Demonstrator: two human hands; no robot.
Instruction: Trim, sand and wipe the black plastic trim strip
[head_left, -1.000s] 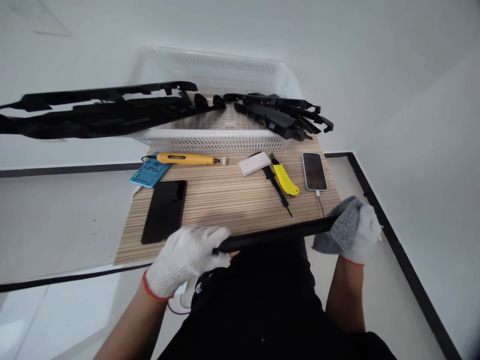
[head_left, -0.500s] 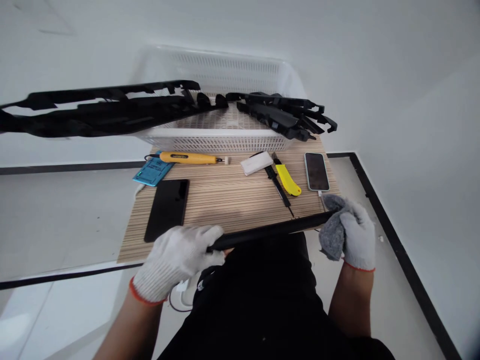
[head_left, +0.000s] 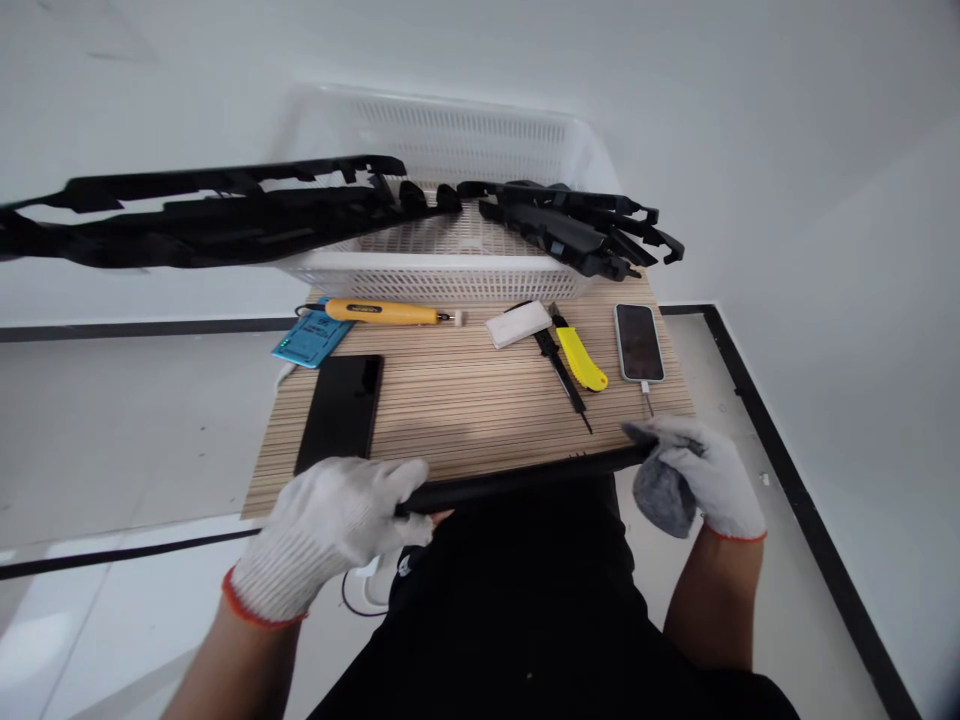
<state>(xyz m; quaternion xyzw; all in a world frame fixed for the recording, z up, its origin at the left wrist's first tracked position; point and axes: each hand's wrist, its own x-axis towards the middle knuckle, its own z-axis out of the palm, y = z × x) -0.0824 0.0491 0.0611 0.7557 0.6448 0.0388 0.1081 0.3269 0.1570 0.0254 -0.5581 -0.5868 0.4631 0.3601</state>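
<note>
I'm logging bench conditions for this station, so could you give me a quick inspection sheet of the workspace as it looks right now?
Surface: small striped wooden table, bare in the middle.
Job's things: long black strip held level along the near table edge; grey cloth at its right end.
Clutter: white basket with long black plastic parts sticking out both sides; yellow electric screwdriver; blue card; black tablet; white block; yellow utility knife; black tool; phone.
Hands: both in white gloves; left hand grips the strip, right hand holds the cloth on it.
Cables: white lead plugged into phone.
Surroundings: white walls, pale floor with black lines.
</note>
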